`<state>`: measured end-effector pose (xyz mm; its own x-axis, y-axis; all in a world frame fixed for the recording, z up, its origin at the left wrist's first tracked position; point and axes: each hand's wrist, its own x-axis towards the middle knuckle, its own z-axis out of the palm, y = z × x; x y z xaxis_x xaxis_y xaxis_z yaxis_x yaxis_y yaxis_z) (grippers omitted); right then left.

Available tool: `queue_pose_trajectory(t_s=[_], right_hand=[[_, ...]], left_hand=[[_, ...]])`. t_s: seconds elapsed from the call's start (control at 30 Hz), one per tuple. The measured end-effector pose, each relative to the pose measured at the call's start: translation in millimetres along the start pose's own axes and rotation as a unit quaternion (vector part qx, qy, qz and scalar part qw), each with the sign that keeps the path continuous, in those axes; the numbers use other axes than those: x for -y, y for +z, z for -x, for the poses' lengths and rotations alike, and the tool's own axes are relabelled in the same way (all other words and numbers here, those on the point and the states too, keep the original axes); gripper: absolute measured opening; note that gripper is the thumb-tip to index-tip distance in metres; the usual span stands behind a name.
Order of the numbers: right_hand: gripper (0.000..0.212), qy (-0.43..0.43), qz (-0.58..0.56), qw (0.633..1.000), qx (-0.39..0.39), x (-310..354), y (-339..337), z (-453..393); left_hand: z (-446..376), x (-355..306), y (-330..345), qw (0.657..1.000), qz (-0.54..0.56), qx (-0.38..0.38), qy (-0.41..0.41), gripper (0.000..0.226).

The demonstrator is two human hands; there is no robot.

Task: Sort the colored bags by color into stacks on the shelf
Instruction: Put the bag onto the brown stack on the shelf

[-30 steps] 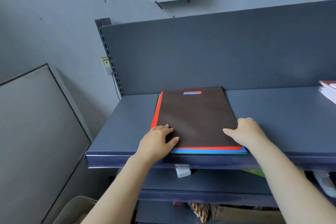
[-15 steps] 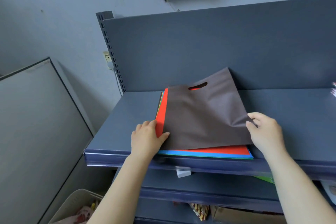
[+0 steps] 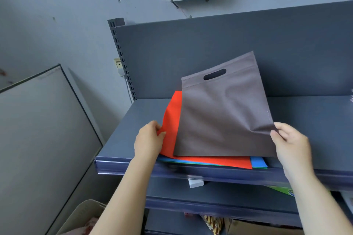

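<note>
So the big blue-grey shelf is carrying one mixed pile of flat bags near its front edge, and everything's happening around that pile. No sorted stacks are showing yet, so I'd say this is the very start: peeling the first bags off the top.

The brown bag is tilting up off the pile, its handle end pointing toward the back panel and its bottom edge sitting low over the pile, near the front of it. Right under it the red bag is lifting too at its left side. Below that, a blue bag is lying flat, with a sliver of green peeking out under it.

The right hand is pinching the brown bag's lower right corner, fingers curled tight on the fabric. The left hand is gripping the red bag's left edge, thumb on top, fingers closed round it.

Next move, I'm guessing: the brown one is needing a bare spot on the shelf to the right of the pile to start its own stack, while the left hand is keeping the red from dragging along with it. Thin floppy fabric, so two bags could easily cling together.
</note>
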<state>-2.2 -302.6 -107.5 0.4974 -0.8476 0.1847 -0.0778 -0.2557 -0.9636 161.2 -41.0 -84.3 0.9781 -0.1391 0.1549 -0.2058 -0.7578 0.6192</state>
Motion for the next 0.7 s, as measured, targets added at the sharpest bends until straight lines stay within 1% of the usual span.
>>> queue_pose_trajectory(t_s=[0.07, 0.1, 0.17, 0.27, 0.37, 0.43, 0.5, 0.57, 0.63, 0.7], right_hand=[[0.028, 0.005, -0.028, 1.0, 0.007, 3.1, 2.8, 5.9], [0.028, 0.009, -0.045, 0.999, 0.012, 4.5, 4.8, 8.9], [0.03, 0.019, -0.087, 0.996, 0.028, 8.0, 9.6, 16.0], [0.033, 0.039, -0.15, 0.986, 0.054, 15.7, 15.9, 29.1], [0.035, 0.065, -0.206, 0.974, 0.074, 23.0, 21.6, 47.7], [0.034, 0.08, -0.229, 0.967, 0.084, 26.7, 24.4, 61.1], [0.03, 0.089, -0.235, 0.963, 0.1, 32.2, 25.4, 75.7], [0.034, 0.097, -0.238, 0.959, 0.118, 38.4, 24.6, 91.0], [0.035, 0.103, -0.246, 0.955, 0.131, 42.0, 22.9, 106.0], [0.031, 0.108, -0.247, 0.953, 0.14, 43.1, 21.3, 122.0]], left_hand=[[3.9, 3.6, -10.9, 0.998, 0.047, -0.039, 0.03, 0.004], [7.0, 6.2, -17.0, 0.995, 0.067, -0.052, 0.044, 0.005], [15.3, 12.3, -30.2, 0.988, 0.122, -0.078, 0.057, 0.015], [30.8, 20.8, -51.0, 0.964, 0.22, -0.138, 0.046, 0.021], [46.6, 31.1, -65.6, 0.943, 0.257, -0.21, 0.026, 0.018], [58.9, 39.7, -71.2, 0.927, 0.287, -0.24, 0.009, 0.022], [74.1, 48.4, -74.1, 0.91, 0.318, -0.266, -0.001, 0.024], [90.9, 57.0, -75.6, 0.895, 0.342, -0.284, -0.007, 0.024], [106.8, 64.6, -78.3, 0.88, 0.37, -0.297, -0.018, 0.024], [122.8, 71.4, -82.4, 0.866, 0.397, -0.303, -0.023, 0.024]])
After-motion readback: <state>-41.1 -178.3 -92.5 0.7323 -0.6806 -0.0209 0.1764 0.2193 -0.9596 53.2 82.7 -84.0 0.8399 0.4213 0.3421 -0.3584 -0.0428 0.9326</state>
